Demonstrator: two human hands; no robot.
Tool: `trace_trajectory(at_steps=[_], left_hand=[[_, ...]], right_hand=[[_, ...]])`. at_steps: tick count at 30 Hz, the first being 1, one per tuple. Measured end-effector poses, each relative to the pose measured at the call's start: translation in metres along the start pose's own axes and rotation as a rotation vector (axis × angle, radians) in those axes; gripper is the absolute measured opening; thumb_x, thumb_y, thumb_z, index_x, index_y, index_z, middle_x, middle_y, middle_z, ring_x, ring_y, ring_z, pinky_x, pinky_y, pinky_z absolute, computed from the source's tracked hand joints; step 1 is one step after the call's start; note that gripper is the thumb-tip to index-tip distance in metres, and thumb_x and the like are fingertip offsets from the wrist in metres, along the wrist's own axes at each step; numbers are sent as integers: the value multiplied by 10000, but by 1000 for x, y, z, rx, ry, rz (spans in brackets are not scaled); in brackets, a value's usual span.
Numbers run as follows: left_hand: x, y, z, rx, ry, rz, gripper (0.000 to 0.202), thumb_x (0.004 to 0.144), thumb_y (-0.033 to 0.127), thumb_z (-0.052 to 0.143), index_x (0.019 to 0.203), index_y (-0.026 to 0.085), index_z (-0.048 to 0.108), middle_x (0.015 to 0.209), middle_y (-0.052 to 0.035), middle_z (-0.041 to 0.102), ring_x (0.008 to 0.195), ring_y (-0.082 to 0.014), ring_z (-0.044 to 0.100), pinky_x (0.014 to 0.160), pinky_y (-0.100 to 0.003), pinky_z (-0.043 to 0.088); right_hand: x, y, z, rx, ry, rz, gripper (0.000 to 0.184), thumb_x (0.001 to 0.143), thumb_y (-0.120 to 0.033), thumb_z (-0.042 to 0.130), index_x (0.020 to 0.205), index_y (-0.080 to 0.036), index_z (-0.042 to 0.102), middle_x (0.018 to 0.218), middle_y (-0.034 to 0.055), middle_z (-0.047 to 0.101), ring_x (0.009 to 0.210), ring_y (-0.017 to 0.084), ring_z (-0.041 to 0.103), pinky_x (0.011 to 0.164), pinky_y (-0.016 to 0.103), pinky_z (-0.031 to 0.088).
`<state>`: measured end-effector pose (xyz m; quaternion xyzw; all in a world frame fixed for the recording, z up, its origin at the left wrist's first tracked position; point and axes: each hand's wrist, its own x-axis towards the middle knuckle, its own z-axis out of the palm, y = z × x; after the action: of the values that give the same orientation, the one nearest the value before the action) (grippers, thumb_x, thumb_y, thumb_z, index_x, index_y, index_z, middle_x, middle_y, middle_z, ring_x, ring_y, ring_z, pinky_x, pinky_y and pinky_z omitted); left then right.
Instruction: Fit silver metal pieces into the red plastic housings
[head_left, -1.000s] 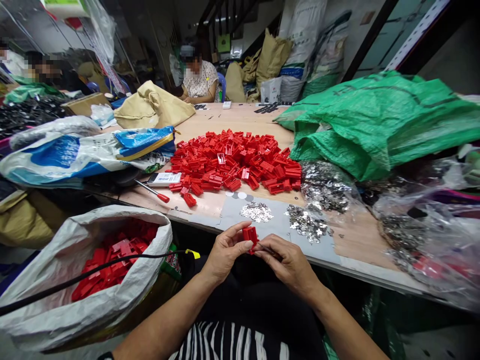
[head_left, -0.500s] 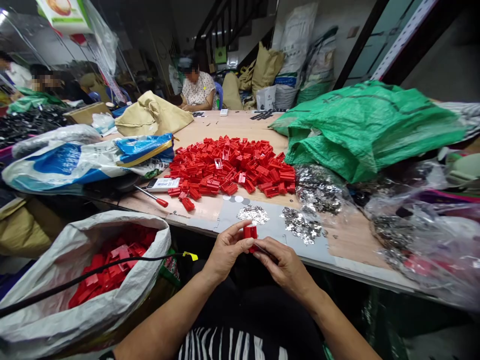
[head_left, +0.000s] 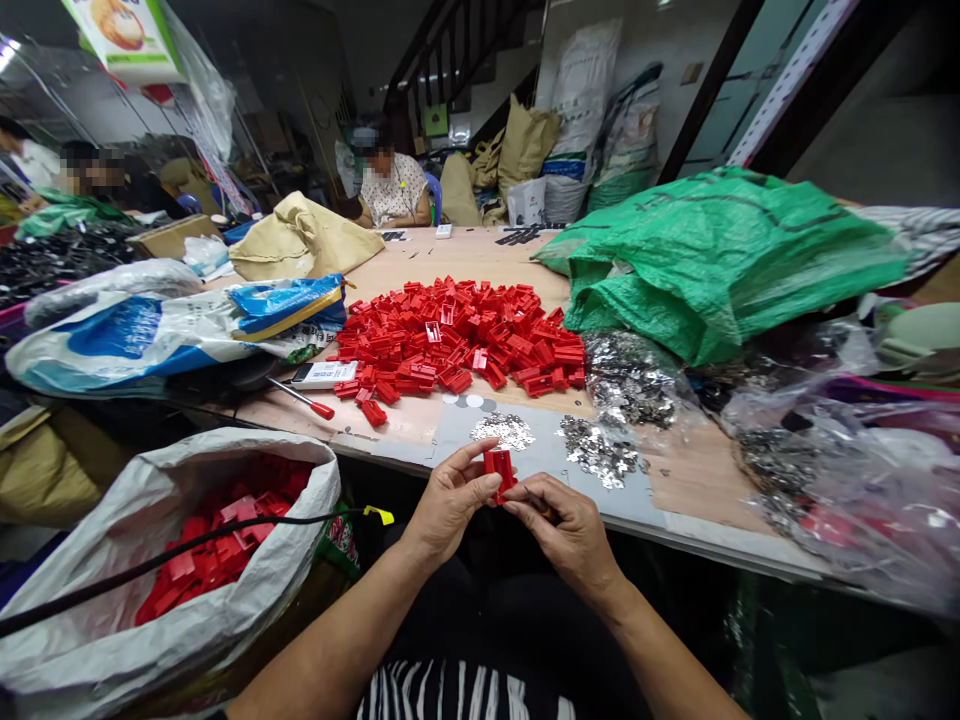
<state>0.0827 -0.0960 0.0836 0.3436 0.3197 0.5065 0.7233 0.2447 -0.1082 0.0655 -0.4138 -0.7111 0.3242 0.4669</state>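
My left hand [head_left: 448,500] is closed on a small red plastic housing [head_left: 499,474], pinching it between thumb and fingers just off the table's front edge. My right hand [head_left: 566,530] meets it from the other side, fingers closed around a slim dark-handled tool [head_left: 543,506]. The tool's tip is hidden by the fingers, so its kind cannot be told. Beyond my hands lie a pile of shiny small metal plates [head_left: 504,430] and a second, darker pile of metal pieces [head_left: 598,450]. Behind them spreads a large heap of similar red housings [head_left: 457,335].
A white sack [head_left: 67,560] of red housings stands open at my left. A red-handled screwdriver [head_left: 319,409] lies beside a white box [head_left: 324,375]. Clear bags of metal parts [head_left: 637,380] and a green sack [head_left: 720,260] occupy the right. Another person [head_left: 394,185] sits across the table.
The red housing has turned in my left hand, showing more of its long recessed face. My right hand's fingertips remain against its lower side. The view has shifted slightly.
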Motion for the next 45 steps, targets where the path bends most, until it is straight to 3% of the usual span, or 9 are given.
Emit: trace_trajectory(at_steps=[7,19,22,25,28,36,38,41,45], left_hand=[[-1,1,-4,-26,-69,82,459,750,210,722,1193,219,600,1072,-86,698,1093,-256,610,925,-361,443],[-1,1,-5,14,-95,97,441,779,233,692,1208,236,592,1083,-81,696,1065,-239,614,960,-392,424],[11,2,-10,270,-18,184,460,798,252,661,1248,242,568,1103,-72,678,1027,-229,606,921,-374,445],[28,2,-16,752,70,430,496,810,220,619,1297,265,532,1125,-73,658,1011,-237,571,927,-394,421],[45,0,-23,1136,-13,605,499,804,113,551,1282,254,544,1122,-86,663,987,-253,558,931,-423,398],[56,-4,-36,1434,-123,669,457,826,65,478,1259,191,552,1096,-118,665,984,-264,551,892,-418,422],[54,-3,-39,1433,-164,656,446,815,60,497,1234,192,571,1062,-112,678,962,-255,560,882,-407,437],[51,1,-42,1287,39,628,419,811,115,563,1217,219,584,1096,-94,670,970,-238,566,905,-403,437],[43,1,-43,780,192,392,437,790,236,650,1220,230,573,1020,-60,682,895,-194,605,811,-326,476]], right_hand=[[-2,0,-4,-12,104,71,178,868,-391,621,902,-218,649,692,-2,602,531,125,474,507,245,403],[-2,-4,-5,-50,79,54,166,889,-386,591,911,-230,643,763,21,623,581,146,514,561,259,439],[-2,1,-4,-70,112,97,170,886,-383,587,906,-224,643,743,14,617,573,142,513,559,253,440],[-4,7,-5,-91,141,122,163,878,-372,596,913,-221,648,725,5,614,581,142,524,573,249,444],[-7,11,-8,-101,161,149,174,876,-381,594,915,-221,651,735,9,619,613,155,549,597,253,455],[-10,19,-18,-124,205,219,233,879,-418,575,897,-201,658,758,23,637,644,164,570,607,249,456],[-8,23,-18,-136,200,232,257,881,-432,565,893,-194,660,771,27,640,642,161,565,595,245,446],[-6,30,-15,-165,190,256,288,881,-453,552,895,-188,663,785,32,650,633,161,566,591,247,442],[-3,36,-11,-223,159,265,278,891,-438,524,904,-196,660,828,38,672,695,184,608,648,265,466]])
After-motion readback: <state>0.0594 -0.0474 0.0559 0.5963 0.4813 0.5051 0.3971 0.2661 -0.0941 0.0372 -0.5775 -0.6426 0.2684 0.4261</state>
